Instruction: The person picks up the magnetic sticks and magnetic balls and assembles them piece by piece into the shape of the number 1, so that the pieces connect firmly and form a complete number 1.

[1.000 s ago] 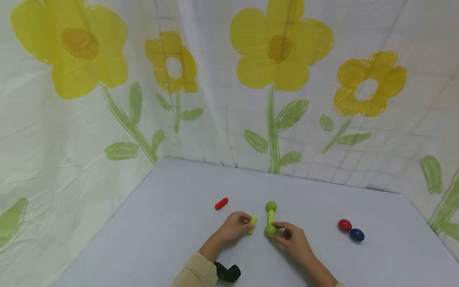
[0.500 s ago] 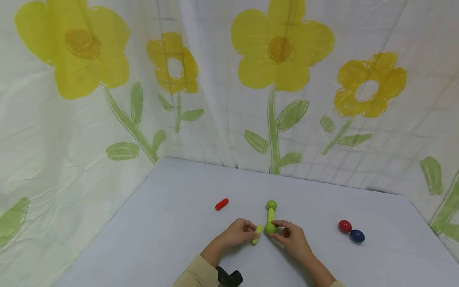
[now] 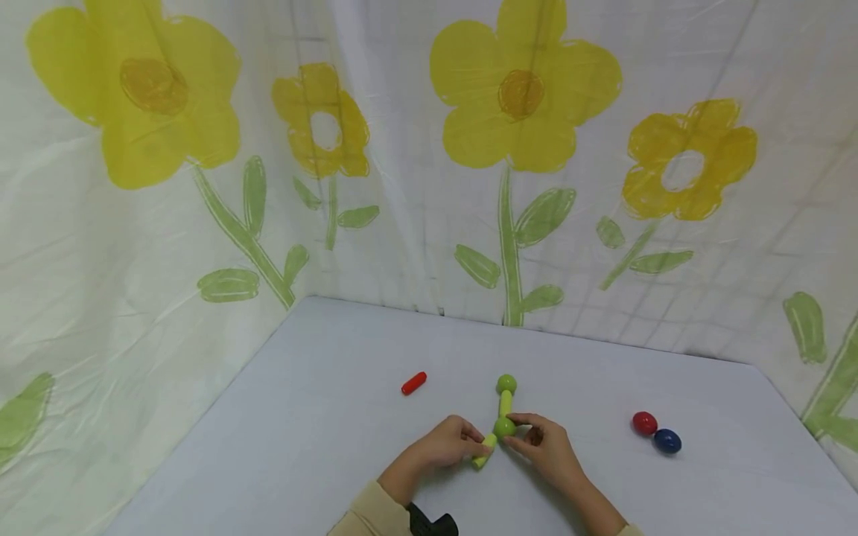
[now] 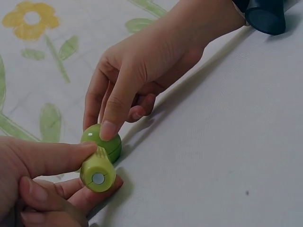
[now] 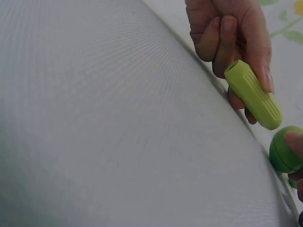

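Two hands, head view: left hand [image 3: 449,445] pinches the near rod [image 3: 491,440]; right hand [image 3: 548,447] grips the near ball [image 3: 504,429] between thumb and fingers.
Near rod: just beside the near ball, to its left and closer to the person.
Far rod: beyond the near ball [image 3: 506,403], with the far ball [image 3: 506,384] at its other end.
Red rod: left of and beyond the near ball [image 3: 414,383].
Red ball, blue ball: side by side [image 3: 645,423] [image 3: 667,441], well right of the near ball.
Rod end, left wrist view: pale disc [image 4: 98,178] showing; left hand pinching the rod before the near ball.
Gap, right wrist view: slim, between near rod and near ball; right hand partly cut off, fingertips on the ball.
Green row, done: near ball, far rod and far ball seem joined.
Loose pieces, remaining: near rod looks not yet attached; red and blue pieces look unused.
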Available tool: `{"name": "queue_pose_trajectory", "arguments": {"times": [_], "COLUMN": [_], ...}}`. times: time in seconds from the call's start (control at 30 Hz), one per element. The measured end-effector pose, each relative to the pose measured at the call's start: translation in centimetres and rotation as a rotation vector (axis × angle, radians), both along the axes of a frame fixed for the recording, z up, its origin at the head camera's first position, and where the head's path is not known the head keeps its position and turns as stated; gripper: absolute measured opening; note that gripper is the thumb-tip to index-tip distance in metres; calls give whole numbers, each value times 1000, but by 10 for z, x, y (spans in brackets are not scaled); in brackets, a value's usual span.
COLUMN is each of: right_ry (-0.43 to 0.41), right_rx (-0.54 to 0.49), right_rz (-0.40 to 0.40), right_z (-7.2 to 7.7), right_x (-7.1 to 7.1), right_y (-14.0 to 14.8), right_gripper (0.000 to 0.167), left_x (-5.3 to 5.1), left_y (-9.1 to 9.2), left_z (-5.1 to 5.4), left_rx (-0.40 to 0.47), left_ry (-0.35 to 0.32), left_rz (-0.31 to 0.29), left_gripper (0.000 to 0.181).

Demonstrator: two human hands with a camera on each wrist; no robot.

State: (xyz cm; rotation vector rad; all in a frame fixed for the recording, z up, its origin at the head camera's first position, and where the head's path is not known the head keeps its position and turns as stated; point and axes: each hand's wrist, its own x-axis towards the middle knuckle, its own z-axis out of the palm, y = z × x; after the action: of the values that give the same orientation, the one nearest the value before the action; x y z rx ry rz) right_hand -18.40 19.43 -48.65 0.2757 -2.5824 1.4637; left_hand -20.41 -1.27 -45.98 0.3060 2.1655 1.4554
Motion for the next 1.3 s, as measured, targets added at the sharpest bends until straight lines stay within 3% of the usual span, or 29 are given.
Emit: {"name": "queue_pose_trajectory", "arguments": {"times": [0.63,1.3], "right_ry": [-32,-69], "right_rx": [-6,-30], "right_rz": [-16,34], "right_z": [1,3], "right_x": [1,1], "right_y": [-1,2], "right_gripper": [34,32], "left_x": [2,2], "left_y": [7,8], "left_z": [-4,-3], "left_rx": [17,22], "left_ry": [31,38], "left_rz": [17,15], "left_gripper": [14,13]}}
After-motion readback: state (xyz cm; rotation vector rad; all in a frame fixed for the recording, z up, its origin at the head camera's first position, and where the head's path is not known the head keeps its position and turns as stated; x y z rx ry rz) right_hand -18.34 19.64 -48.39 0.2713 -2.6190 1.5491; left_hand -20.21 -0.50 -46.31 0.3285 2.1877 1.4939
